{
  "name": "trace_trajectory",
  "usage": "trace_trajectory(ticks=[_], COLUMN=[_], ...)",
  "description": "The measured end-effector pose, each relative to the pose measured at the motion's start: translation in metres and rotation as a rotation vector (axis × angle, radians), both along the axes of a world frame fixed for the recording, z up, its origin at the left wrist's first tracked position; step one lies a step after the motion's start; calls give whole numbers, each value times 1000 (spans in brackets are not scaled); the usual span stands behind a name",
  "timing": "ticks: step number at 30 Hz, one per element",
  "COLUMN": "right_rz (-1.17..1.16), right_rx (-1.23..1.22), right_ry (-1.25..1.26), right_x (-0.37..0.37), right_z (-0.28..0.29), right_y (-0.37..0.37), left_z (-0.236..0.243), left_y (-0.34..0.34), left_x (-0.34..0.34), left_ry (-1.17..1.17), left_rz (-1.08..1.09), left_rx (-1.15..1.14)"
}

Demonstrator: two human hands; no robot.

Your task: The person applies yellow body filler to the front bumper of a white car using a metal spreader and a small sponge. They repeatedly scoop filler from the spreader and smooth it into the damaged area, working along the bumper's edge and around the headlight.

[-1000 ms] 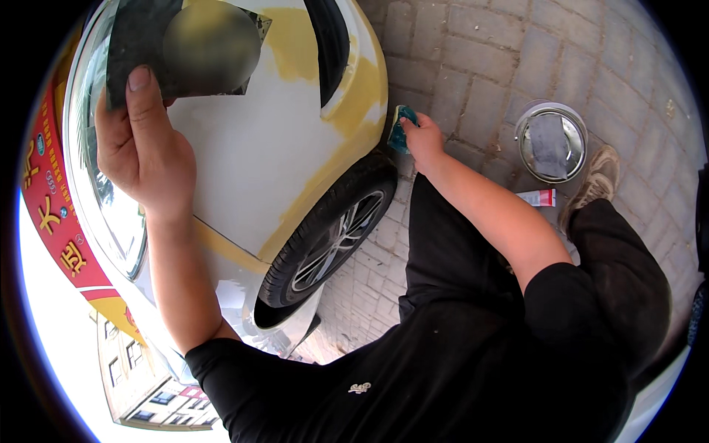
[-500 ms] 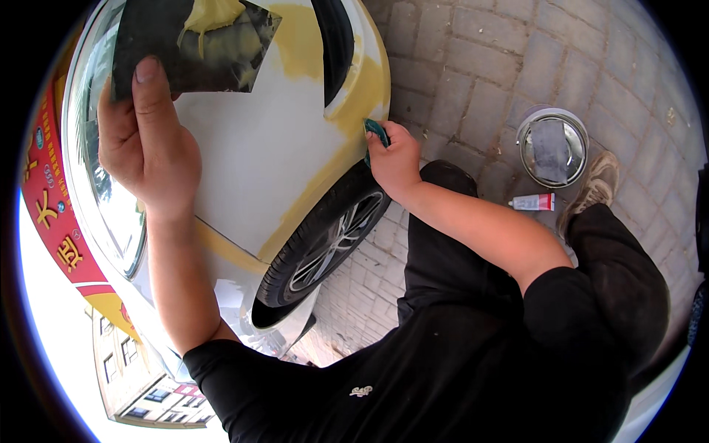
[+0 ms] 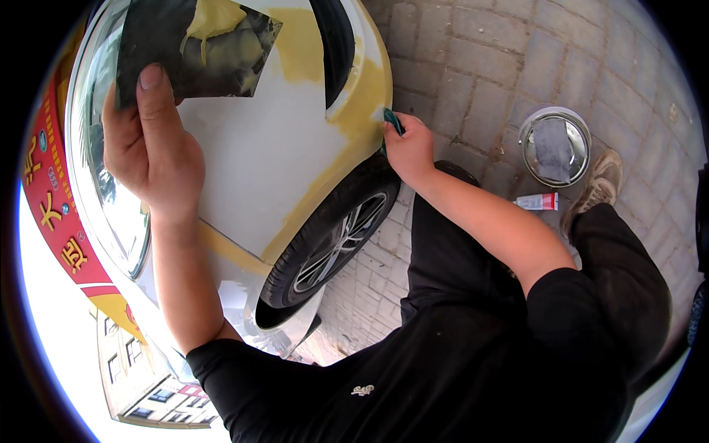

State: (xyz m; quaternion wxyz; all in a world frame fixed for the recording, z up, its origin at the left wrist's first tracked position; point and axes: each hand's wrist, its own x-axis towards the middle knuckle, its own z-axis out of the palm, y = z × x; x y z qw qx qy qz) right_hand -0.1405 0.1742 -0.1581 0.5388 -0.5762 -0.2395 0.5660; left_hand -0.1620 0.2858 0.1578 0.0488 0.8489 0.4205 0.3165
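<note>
My left hand (image 3: 159, 151) is closed on a dark flat putty board (image 3: 151, 44), thumb on its face. A lump of yellow putty (image 3: 210, 22) sits on the board, with smears beside it. My right hand (image 3: 410, 148) grips a small green putty spreader (image 3: 394, 120) at the edge of the car's fender, just above the front wheel; most of the spreader is hidden by the fingers. The white car panel (image 3: 233, 162) carries yellow putty patches along its edge, round the headlight opening and above the wheel arch.
The black tyre and wheel (image 3: 340, 247) stand below my right hand. On the brick paving (image 3: 487, 66) at right are a round metal can (image 3: 554, 148) with a grey piece on its lid, and a white and red tube (image 3: 538, 201) by my shoe (image 3: 600, 184).
My right hand with the spreader has moved right and slightly up, round the fender edge. The left hand and board have shifted only a little to the right and down.
</note>
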Motion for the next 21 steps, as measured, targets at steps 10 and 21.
trace_trajectory(ticks=[10, 21], right_rz=[65, 18], right_rx=[436, -376], right_ry=[27, 759], right_x=[1, -21], right_z=[14, -83], right_y=[-35, -4], left_z=[1, 8], left_y=[-2, -2], left_x=[-2, -13], left_ry=[9, -9], left_rz=[55, 112], left_rx=[-20, -116])
